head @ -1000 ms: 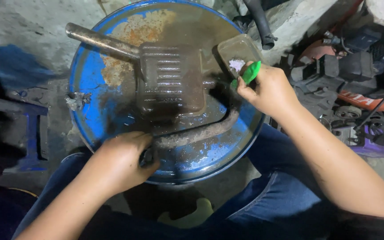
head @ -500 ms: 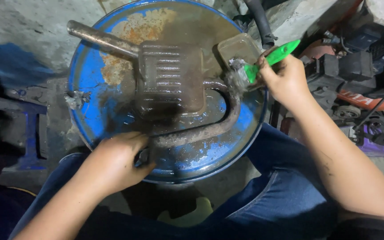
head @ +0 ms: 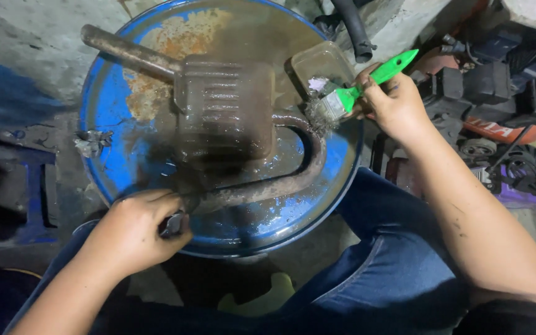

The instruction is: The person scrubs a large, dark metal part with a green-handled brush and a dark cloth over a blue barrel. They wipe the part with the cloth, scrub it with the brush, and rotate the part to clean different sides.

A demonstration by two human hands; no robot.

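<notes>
Overhead, the right hand (head: 392,102) grips a green brush (head: 358,87) while the left hand (head: 134,232) clamps the rusty pipe's (head: 262,186) end.

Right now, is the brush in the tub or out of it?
Out: the brush, in the right hand, has bristles beside the tub, over the pipe.

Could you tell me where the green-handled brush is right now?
In the head view, the green-handled brush is in the right hand, upper right, its bristles over the bend of the rusty pipe beside the small plastic tray on the blue drum lid.
</notes>
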